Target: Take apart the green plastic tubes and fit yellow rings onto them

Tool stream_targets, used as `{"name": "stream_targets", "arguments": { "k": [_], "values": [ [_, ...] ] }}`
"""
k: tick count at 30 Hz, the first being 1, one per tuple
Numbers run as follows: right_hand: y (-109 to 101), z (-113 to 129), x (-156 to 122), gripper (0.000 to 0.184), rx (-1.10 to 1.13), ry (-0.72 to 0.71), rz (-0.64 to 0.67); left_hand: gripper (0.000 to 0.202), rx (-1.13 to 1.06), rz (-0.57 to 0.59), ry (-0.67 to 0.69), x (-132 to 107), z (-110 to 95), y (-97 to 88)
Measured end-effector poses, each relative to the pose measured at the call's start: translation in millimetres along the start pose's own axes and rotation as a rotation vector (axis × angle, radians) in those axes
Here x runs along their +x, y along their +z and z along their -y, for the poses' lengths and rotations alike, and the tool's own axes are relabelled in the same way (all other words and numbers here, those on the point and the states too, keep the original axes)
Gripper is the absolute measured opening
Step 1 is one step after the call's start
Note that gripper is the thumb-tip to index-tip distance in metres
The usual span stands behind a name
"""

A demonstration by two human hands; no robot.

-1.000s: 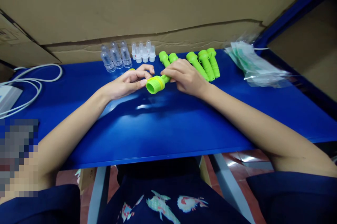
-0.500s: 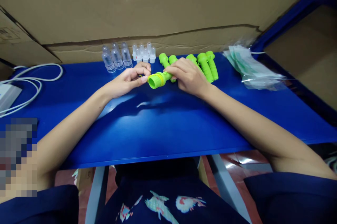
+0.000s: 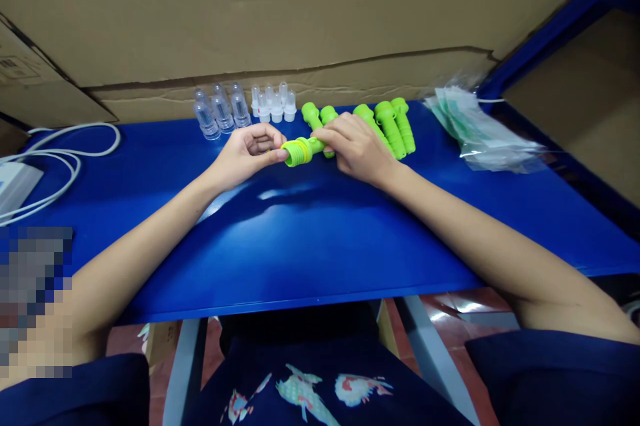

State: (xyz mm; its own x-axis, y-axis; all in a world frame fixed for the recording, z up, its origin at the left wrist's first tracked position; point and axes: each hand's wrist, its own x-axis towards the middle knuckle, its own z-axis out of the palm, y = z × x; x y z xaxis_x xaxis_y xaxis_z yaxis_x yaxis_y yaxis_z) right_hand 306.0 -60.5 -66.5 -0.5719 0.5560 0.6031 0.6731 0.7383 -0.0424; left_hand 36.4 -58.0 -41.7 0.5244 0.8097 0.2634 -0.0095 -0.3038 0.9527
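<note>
A lime-green ribbed plastic tube [image 3: 299,153] is held above the table, its threaded open end toward the left. A thin yellow ring [image 3: 303,150] circles it behind the thread. My right hand [image 3: 357,148] is closed around the tube's narrower part, fingers over the top. My left hand [image 3: 254,149] pinches at the open end, thumb against the rim; the index fingertip is partly hidden behind it. Behind my right hand lie several similar green tubes [image 3: 394,127], partly covered by that hand.
Several clear ribbed plastic tubes [image 3: 221,111] and small white-based clear caps [image 3: 277,106] stand along the cardboard wall [image 3: 300,13]. Plastic bags [image 3: 480,129] lie at right on the blue table [image 3: 310,246]. A white cable [image 3: 75,159] loops at left.
My left thumb has shifted slightly right onto the tube's rim. The tube's mouth has turned more to the left, and the yellow bit by my left fingertips no longer shows. My right hand keeps its hold.
</note>
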Motion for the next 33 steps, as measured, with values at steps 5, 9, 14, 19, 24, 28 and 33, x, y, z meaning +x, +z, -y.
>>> {"name": "stream_targets", "arguments": {
  "k": [5,9,14,19,24,28,33],
  "values": [
    [-1,2,1,0.044,-0.015,0.055,0.028,0.047,0.008,-0.076,-0.059,0,0,1.5],
    [-1,3,1,0.043,0.014,0.043,0.043,0.05,0.019,0.013,-0.046,1,-3,-2.4],
    [1,1,-1,0.041,-0.01,-0.176,-0.019,0.046,0.103,0.218,-0.052,-1,-13,-10.4],
    [2,2,-1,0.037,-0.024,-0.314,-0.07,0.048,0.082,0.294,-0.078,-2,-20,-11.0],
    [-1,2,0,0.042,0.029,-0.248,-0.064,0.057,0.026,0.283,-0.11,-2,-20,-7.1],
    [-9,3,0,0.043,-0.009,-0.1,-0.007,0.06,0.074,0.187,-0.091,2,-17,-9.5],
    [-10,8,0,0.041,-0.086,-0.027,0.011,0.054,0.164,0.124,-0.02,7,-18,-9.8]
  ]
}}
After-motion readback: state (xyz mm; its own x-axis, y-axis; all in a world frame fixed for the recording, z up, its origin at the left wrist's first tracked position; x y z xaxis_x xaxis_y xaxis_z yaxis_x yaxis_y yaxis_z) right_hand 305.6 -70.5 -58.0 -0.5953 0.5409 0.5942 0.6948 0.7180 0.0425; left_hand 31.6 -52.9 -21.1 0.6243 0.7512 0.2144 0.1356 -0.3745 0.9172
